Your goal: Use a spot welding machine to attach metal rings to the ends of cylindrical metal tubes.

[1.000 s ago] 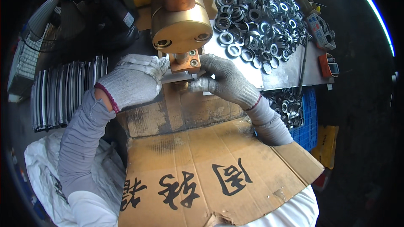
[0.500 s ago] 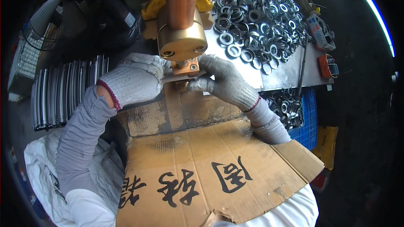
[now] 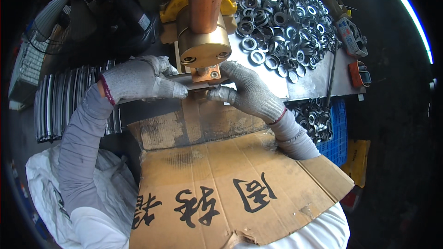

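Note:
A copper cylinder [image 3: 206,4] with a brass-coloured holder [image 3: 204,46] stands in front of me, with a small copper block [image 3: 206,74] beneath it. A thin grey metal strip [image 3: 185,80] runs under that block. Left of the block, my left hand [image 3: 134,80], in a pale knitted glove, is open, its thumb apart from the fingers beside the strip's left end. My right hand [image 3: 251,90], also gloved, curls around the strip's right end close to the block, thumb in front and fingers behind. Its fingertips are partly hidden, as is the strip's far side.
Many metal rings [image 3: 277,27] lie heaped on the table [image 3: 307,85] at right; more fill a blue crate [image 3: 339,129] below. Long metal strips [image 3: 69,103] stand in a row at left. A cardboard sheet [image 3: 207,170] covers my lap. A white sack [image 3: 110,175] lies lower left.
My left hand has drawn back leftward from the strip, and its thumb has spread from the fingers. My right hand stays in almost the same place.

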